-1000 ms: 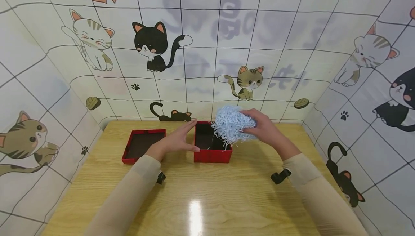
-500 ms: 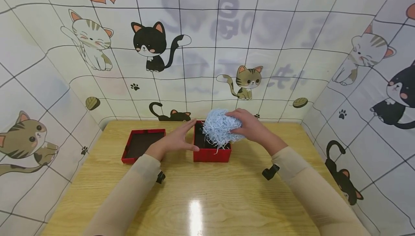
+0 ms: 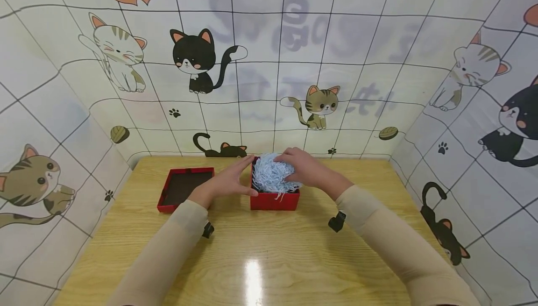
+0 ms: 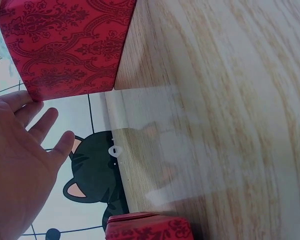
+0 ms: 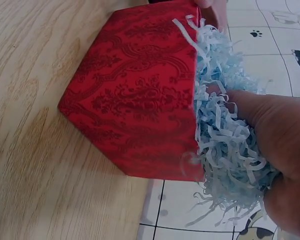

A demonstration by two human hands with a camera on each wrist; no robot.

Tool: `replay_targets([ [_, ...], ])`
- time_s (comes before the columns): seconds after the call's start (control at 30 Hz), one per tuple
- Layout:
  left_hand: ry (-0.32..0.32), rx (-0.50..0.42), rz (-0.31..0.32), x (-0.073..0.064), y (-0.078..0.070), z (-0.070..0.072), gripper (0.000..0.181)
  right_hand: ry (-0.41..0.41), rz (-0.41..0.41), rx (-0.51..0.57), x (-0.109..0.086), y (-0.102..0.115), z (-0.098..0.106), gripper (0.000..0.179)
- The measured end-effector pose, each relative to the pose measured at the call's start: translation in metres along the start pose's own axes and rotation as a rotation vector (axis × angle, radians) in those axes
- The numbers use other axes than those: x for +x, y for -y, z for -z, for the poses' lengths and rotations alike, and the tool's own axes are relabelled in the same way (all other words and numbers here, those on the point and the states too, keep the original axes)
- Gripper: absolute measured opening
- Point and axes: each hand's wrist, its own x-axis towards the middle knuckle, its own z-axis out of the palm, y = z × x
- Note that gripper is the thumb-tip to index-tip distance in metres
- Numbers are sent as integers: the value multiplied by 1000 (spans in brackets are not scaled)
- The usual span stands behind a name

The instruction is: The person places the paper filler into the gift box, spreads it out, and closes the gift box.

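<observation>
While gripping shredded paper [image 3: 269, 177] with the right hand [image 3: 306, 169] in the red box [image 3: 275, 202] below mid-frame and touching its side with the spread left hand [image 3: 224, 183], beware of spilling some by pushing off-centre.

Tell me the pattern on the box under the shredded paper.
Dark floral damask on red; the box shows it best in the right wrist view.

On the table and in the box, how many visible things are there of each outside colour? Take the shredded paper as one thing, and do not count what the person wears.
Red: 2 (box, lid)
Light blue: 1 (shredded paper)
Total: 3
</observation>
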Motion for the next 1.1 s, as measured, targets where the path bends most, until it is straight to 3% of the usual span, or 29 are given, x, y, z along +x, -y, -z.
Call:
replay_targets([
  [0.7, -12, -5, -24, 1, 5, -1, 129, 161, -57, 4, 50, 14, -46, 68],
  [1.1, -1, -20, -28, 0, 4, 1, 127, 234, -69, -23, 54, 11, -54, 69],
])
